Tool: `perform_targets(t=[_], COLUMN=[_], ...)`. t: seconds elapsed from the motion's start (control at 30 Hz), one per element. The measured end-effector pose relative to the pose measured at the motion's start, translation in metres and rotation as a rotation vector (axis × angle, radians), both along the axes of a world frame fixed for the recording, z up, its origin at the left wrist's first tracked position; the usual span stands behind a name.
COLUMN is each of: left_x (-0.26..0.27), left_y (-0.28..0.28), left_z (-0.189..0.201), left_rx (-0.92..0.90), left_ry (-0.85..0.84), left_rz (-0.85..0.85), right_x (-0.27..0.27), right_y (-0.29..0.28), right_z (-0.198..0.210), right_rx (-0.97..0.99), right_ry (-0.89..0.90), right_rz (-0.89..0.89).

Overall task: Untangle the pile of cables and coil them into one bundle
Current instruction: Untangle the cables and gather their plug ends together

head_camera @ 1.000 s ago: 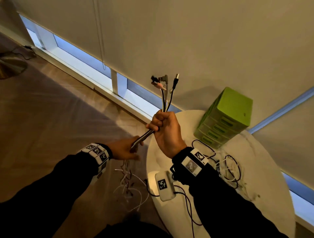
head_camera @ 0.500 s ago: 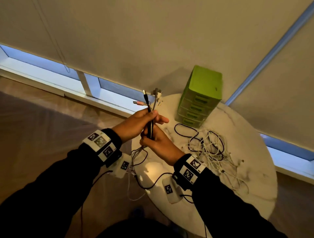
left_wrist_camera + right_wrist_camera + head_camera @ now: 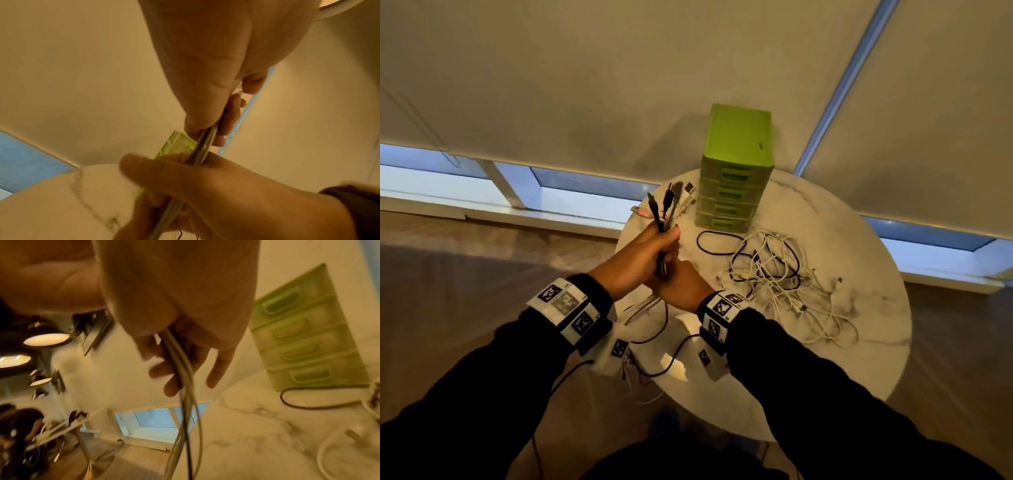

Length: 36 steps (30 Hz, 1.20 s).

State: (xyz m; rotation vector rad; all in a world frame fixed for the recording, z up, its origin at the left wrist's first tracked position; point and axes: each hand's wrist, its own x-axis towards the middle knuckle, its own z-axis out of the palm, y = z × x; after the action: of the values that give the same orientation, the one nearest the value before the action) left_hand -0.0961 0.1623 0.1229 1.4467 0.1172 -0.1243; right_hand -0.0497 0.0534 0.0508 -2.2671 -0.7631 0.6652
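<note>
A bunch of several black, white and pink cables (image 3: 667,214) stands upright over the table's left edge, plug ends fanned out on top. My left hand (image 3: 654,245) grips the bunch just under the plugs. My right hand (image 3: 679,284) grips the same bunch directly below it. In the left wrist view the bunch (image 3: 203,146) runs from my left hand's fingers (image 3: 226,123) down into my right hand (image 3: 185,178). Strands (image 3: 186,378) hang out of my right hand (image 3: 174,324) in the right wrist view. A tangled pile of white and black cables (image 3: 780,274) lies on the table.
The round white marble table (image 3: 859,240) stands against a blind-covered window. A green drawer unit (image 3: 736,164) sits at its far edge, close behind the plug ends. Loose cable tails (image 3: 654,330) trail off the table's near left edge. Wooden floor lies to the left.
The bunch came down from high in the air to just above the table. My left hand moved up from the lower cables and now grips above my right hand, near the plugs.
</note>
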Motion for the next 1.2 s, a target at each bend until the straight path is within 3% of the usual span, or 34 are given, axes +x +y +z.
perform_targets(t=[0.1, 0.27, 0.33, 0.47, 0.57, 0.73, 0.83, 1.0, 1.2], left_x=[0.015, 0.031, 0.036, 0.049, 0.058, 0.062, 0.062, 0.064, 0.068], left_y=[0.001, -0.02, -0.042, -0.085, -0.109, -0.133, -0.138, -0.142, -0.148], left_z=[-0.009, -0.02, -0.022, -0.028, -0.033, -0.041, -0.043, -0.043, -0.05], left_rx=[0.067, 0.057, 0.036, 0.013, 0.014, 0.071, 0.084, 0.091, 0.108], left_ry=[-0.013, -0.012, -0.014, 0.019, 0.029, 0.021, 0.024, 0.025, 0.018], left_rz=[0.039, 0.018, 0.001, -0.011, -0.006, -0.016, 0.029, 0.113, 0.116], right_x=[0.001, 0.016, 0.029, 0.053, 0.07, 0.095, 0.106, 0.112, 0.124], right_y=[-0.029, -0.111, -0.151, -0.223, -0.258, -0.282, -0.287, -0.29, -0.297], right_z=[0.002, -0.011, -0.006, -0.001, -0.013, -0.06, -0.079, -0.105, -0.103], right_rx=[0.068, 0.232, 0.174, -0.129, -0.277, -0.448, -0.461, -0.481, -0.445], right_ry=[0.103, 0.305, 0.434, 0.56, 0.488, -0.009, -0.036, 0.0, -0.034], right_rz=[0.11, -0.039, -0.029, 0.038, -0.07, -0.257, -0.36, -0.183, -0.123])
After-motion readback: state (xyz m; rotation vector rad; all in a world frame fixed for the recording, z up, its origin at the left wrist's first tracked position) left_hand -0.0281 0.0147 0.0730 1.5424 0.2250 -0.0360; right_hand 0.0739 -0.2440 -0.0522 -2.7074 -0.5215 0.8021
